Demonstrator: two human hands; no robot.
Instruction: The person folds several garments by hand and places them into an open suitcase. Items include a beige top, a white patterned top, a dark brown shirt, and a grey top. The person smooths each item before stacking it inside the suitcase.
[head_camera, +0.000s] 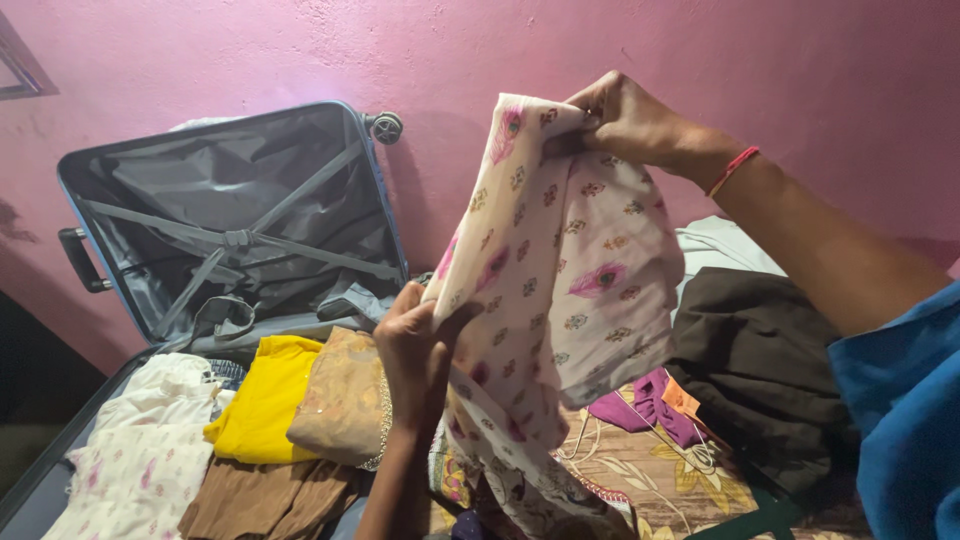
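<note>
here, item by item, as seen from the head camera.

held item: a pale pink printed cloth (565, 270), patterned with small motifs and larger pink feather shapes. it hangs in the air between both hands, in front of the pink wall (480, 50), its lower end trailing down over the patterned bedcover (650, 470).

right hand (620, 120): raised high, fingers pinched shut on the top edge of the cloth. a red thread band (733, 170) sits at the wrist; a blue sleeve (900, 410) covers the upper arm.

left hand (415, 350): lower down, closed around the cloth's left edge, thumb pressed on the fabric.

open suitcase (75, 255): to the left, lid propped against the wall, grey lining with crossed straps (240, 240) on the inside, a wheel (385, 127) at its upper corner.

contents of the lower half, folded and laid side by side:
- white floral garment (140, 460), far left
- yellow garment (265, 400), next to it
- tan embroidered garment (340, 400), just beside the left hand
- brown garment (265, 500), beneath the yellow and tan ones

right of the held cloth, on the bedcover:
- dark brown garment (760, 370), heaped under the right forearm
- white cloth (725, 245), behind it near the wall
- purple cloth (650, 405), small, with a scrap of orange touching it
</note>
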